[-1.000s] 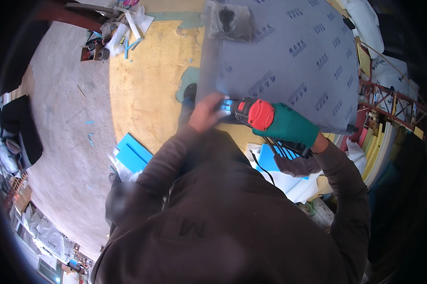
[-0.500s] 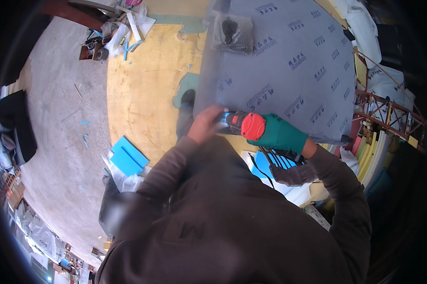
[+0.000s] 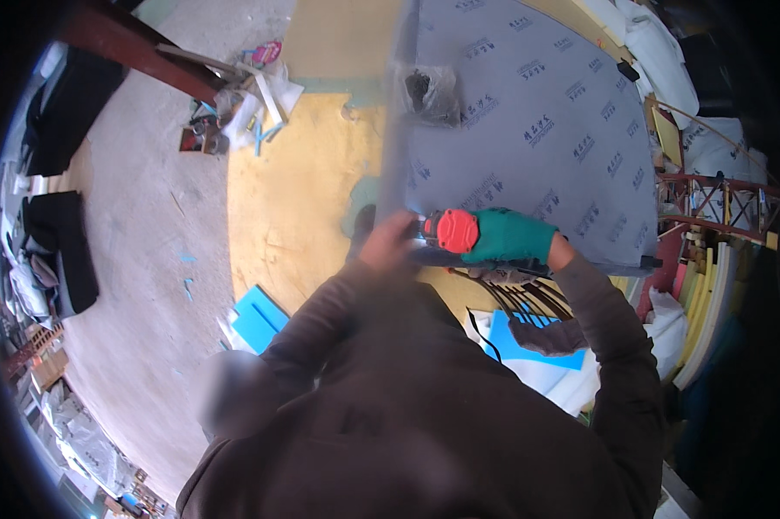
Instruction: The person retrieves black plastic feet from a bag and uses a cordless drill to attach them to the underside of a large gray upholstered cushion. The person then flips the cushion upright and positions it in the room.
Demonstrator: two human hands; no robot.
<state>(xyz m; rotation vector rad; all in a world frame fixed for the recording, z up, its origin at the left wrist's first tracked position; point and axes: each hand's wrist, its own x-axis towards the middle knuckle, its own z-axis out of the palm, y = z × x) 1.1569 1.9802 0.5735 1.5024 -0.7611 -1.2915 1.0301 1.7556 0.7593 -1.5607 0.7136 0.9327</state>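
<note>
My right hand, in a green glove, is closed around a power drill with a round red end and a dark body. The drill lies over the near edge of a large grey cloth-covered panel with repeated dark print, its front end toward my left. At that front end is my bare left hand, its fingers drawn together and blurred. Whatever they pinch is too smeared to make out. A clear plastic bag with small dark pieces inside rests on the panel's far left part.
Left of the panel lies a yellowish board on the grey floor. Blue foam sheets sit near my left forearm. Scraps and a small box are at the far left. Dark curved strips and a blue sheet lie below my right hand.
The view has shifted, so the panel, bag and floor items appear lower and mostly farther right. My left hand is slightly nearer me; my right hand still holds the drill.
</note>
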